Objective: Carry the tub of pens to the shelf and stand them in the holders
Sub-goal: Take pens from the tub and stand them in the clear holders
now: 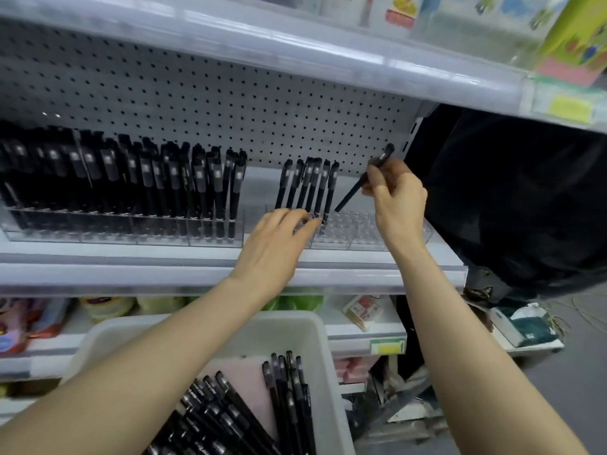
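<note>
Black pen [363,182]: pinched by right hand [399,198], tilted, tip just above clear holder [354,234];
Left hand [282,238]: fingers stretched out, tips against holder front, at foot of standing pens [308,185];
White tub [315,323]: below holder, nearer the person; loose pens [230,418] lying inside

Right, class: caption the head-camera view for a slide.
Right hand holds a black pen above the clear holder, left hand touches the standing pens, white tub below.
</note>
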The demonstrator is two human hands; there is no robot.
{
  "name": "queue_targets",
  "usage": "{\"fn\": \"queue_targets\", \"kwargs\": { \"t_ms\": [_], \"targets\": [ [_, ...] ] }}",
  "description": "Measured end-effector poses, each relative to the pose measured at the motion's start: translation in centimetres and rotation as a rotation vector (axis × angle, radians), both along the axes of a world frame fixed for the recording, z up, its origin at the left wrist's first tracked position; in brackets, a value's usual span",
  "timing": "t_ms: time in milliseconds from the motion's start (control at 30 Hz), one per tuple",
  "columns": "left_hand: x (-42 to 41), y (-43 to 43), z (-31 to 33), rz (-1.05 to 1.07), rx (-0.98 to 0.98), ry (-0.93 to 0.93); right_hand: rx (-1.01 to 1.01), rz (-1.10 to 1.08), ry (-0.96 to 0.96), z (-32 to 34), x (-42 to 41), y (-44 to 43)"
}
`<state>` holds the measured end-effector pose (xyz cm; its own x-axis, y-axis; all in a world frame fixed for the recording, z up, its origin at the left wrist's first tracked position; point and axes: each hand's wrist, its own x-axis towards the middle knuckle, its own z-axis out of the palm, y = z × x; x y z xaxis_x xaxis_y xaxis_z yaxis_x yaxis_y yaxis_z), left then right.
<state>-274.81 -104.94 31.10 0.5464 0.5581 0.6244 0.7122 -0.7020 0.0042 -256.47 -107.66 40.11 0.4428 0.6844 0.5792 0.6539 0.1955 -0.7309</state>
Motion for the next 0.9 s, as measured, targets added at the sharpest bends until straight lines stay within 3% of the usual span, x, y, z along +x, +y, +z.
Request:
{"fn": "queue_targets", "kwargs": {
  "t_ms": [233, 900],
  "targets": [
    [-0.1, -0.1, 0.3, 0.017, -0.031, 0.018, -0.159, 0.065, -0.238, -1.4, -0.5, 2.2],
    [-1.2, -3.0, 0.7, 0.132, -0.055, 0.039, -0.265, 0.081, -0.169, -2.1, 0.5, 1.0]
  ]
}}
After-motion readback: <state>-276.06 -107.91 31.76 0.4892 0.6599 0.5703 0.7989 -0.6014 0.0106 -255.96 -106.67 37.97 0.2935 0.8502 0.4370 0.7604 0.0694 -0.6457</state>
